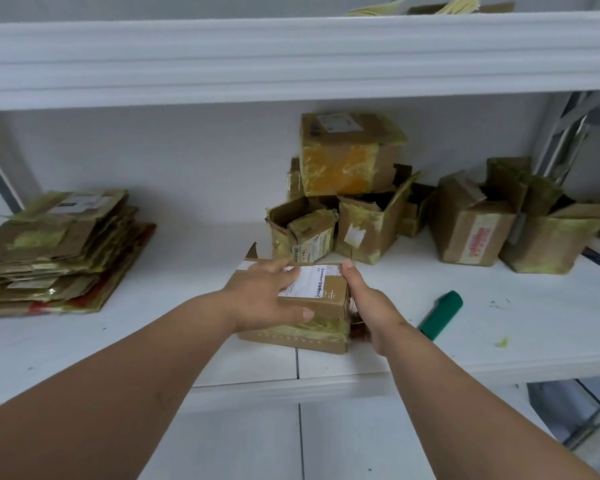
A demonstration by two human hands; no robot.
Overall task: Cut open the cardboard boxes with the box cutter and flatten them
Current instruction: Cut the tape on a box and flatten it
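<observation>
- Head view: a small taped cardboard box with a white shipping label sits at centre frame on a white shelf.
- The left hand lies across the box top, fingers spread and fairly straight, thumb down the near face.
- The right hand clasps the box's right side, its thumb on the top edge; the other fingers are hidden behind the box.
- A green box cutter lies on the shelf just right of the right hand, untouched.
- At left of frame rests a stack of flattened cardboard.
- Toward upper right, behind the held box, stands a cluster of opened boxes.
</observation>
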